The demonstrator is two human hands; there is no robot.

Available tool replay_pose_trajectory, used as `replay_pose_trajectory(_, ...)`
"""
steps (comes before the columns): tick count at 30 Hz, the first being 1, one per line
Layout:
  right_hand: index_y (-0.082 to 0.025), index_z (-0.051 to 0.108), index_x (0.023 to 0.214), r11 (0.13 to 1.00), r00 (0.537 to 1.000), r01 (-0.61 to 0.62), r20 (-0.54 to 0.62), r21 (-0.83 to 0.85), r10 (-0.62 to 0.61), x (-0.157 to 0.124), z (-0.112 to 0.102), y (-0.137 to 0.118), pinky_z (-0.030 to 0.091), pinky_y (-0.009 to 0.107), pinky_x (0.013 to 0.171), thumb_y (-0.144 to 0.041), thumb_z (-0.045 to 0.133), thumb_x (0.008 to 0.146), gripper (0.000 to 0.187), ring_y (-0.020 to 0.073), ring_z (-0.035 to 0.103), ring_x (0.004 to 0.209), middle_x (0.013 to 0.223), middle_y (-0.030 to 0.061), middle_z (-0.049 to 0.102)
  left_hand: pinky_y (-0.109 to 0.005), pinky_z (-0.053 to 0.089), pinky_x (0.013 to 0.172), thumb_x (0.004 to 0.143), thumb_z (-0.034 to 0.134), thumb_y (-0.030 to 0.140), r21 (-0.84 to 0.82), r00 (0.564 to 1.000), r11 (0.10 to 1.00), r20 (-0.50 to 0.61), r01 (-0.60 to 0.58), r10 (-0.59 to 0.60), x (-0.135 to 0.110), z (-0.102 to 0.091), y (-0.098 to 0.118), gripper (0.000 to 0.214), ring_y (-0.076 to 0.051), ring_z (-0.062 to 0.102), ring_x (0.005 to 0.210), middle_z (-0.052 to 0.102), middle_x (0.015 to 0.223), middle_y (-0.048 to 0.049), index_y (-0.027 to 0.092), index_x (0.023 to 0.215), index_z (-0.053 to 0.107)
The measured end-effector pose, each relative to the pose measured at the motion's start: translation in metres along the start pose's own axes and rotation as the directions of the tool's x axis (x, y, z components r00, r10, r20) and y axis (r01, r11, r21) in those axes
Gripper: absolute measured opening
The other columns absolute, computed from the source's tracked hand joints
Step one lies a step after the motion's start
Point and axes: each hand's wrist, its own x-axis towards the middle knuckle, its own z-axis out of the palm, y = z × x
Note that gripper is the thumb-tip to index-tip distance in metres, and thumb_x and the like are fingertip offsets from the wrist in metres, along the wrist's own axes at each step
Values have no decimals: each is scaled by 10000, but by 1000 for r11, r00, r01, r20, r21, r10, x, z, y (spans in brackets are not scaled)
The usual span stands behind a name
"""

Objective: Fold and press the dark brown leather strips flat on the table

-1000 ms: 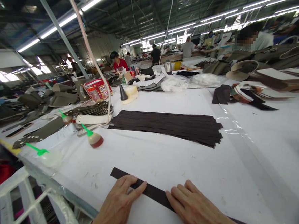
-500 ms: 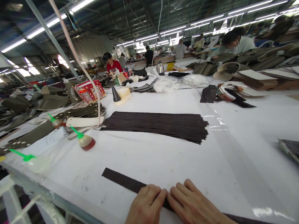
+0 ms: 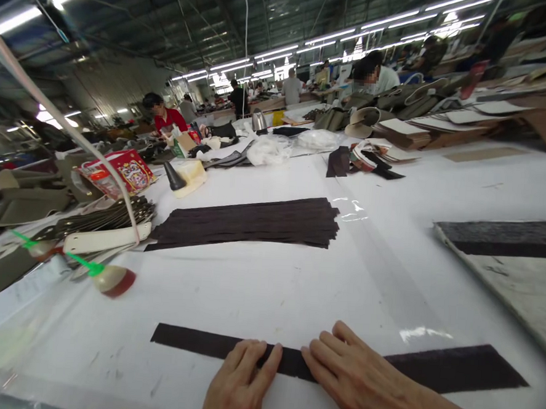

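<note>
A long dark brown strip [image 3: 452,366], which looks like leather or fabric, lies across the front of the white table. Its left stretch is narrower than the right stretch, and its middle is partly covered by my hands. My left hand [image 3: 242,378] has its fingertips and thumb closed on the near edge of the strip. Just to the right, my right hand [image 3: 359,376] bends over the strip with its fingers together, pinching it. Beyond them sits a layered stack of similar dark strips [image 3: 253,220].
Glue bottles with green nozzles [image 3: 113,279] stand at the left. Behind them are a white strap [image 3: 107,237] and a black cone on a yellowish block [image 3: 190,178]. A board with dark strips [image 3: 521,294] lies at the right. Co-workers are farther back.
My view has swung to the right, so the strip's right end and the board show more fully. My hands are slightly farther apart along the strip, with more of it visible between them.
</note>
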Motion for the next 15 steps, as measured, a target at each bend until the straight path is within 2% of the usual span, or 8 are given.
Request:
replay_pose_trajectory(8,-115,577,1056,1000,999,-11,33,-28,12,-22,-3,5,358,401,913,-9,468,868,242,190,482,800,872,35,528,-317,551,822,799,383,-3,145,998,988,24,-52,49,4,-3,1,670,-221,580,989,596,1080,-103,232,1426,408)
replay_pose_trajectory(15,-111,554,1145,998,995,-56,82,10,55,-45,-16,9,354,392,901,-5,399,898,311,189,474,807,924,55,534,-308,532,807,781,382,-19,157,998,985,27,-65,62,7,-2,1,696,-213,578,957,591,1045,-93,259,1418,422)
